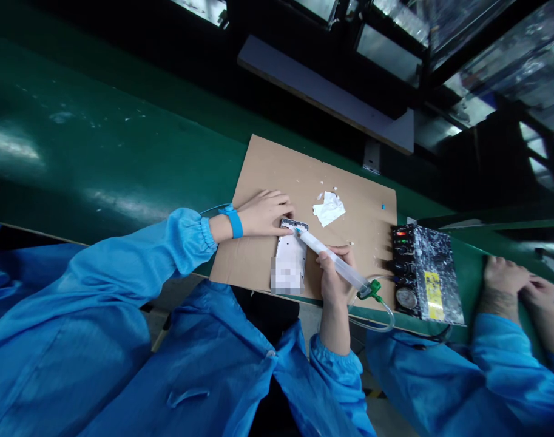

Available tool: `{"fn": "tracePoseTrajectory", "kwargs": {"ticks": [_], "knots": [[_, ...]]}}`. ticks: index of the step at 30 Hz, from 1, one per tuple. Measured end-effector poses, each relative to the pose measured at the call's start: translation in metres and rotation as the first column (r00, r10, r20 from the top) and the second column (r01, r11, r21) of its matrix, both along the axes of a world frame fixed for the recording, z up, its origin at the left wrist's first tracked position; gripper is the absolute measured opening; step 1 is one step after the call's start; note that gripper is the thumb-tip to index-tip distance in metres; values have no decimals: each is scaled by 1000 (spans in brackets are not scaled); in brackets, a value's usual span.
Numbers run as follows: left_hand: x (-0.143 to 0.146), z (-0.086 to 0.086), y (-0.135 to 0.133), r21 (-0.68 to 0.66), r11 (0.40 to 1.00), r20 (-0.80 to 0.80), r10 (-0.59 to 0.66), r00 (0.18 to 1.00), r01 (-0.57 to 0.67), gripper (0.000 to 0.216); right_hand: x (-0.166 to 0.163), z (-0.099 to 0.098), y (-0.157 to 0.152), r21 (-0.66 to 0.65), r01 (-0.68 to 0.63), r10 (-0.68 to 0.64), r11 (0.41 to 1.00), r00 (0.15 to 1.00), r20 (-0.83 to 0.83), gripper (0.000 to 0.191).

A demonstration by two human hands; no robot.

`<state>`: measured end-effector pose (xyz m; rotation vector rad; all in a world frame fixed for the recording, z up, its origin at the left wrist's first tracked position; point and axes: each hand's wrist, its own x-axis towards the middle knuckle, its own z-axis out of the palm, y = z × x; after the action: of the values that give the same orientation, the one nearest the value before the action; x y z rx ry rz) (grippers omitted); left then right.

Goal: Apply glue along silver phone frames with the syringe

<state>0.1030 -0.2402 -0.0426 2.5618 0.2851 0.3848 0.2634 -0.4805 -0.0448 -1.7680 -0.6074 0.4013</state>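
A white phone housing (290,252) lies on a sheet of brown cardboard (270,161), its lower end blurred out. At its upper left corner, my left hand (267,213) grips the edge, thumb on the housing and fingers bent beside its top. The fingers of my right hand (335,276) are wrapped round a translucent dispensing syringe (322,249). Its tip touches or hovers just above the housing's upper end; I cannot tell which. A green adapter (371,290) caps the syringe's rear, joined to a clear tube (390,315). A blue wrist strap (235,221) circles my left wrist.
Crumpled white tissue (330,209) and small white crumbs lie on the cardboard. To the right stands a dispenser control box (422,273) with a gauge and red display. Another person's hands (506,276) rest beyond it. A grey shelf (322,91) overhangs the green bench (122,145).
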Motion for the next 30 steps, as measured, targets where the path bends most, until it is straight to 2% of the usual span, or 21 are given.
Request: {"fn": "tracePoseTrajectory", "kwargs": {"ticks": [5, 11, 23, 30], "knots": [[-1, 3, 0, -15, 1000, -28, -3, 1000, 2, 38, 1, 0, 1, 40, -10, 9, 999, 1000, 10, 37], [0, 1, 0, -1, 1000, -14, -2, 1000, 2, 40, 6, -6, 1, 67, -23, 22, 997, 1000, 8, 34], [-1, 2, 0, -10, 1000, -30, -2, 1000, 1, 38, 0, 0, -1, 1, -34, 34, 999, 999, -37, 49], [0, 2, 0, -13, 1000, -22, -10, 1000, 10, 37, 1, 4, 3, 30, -41, 42, 999, 999, -25, 43]]}}
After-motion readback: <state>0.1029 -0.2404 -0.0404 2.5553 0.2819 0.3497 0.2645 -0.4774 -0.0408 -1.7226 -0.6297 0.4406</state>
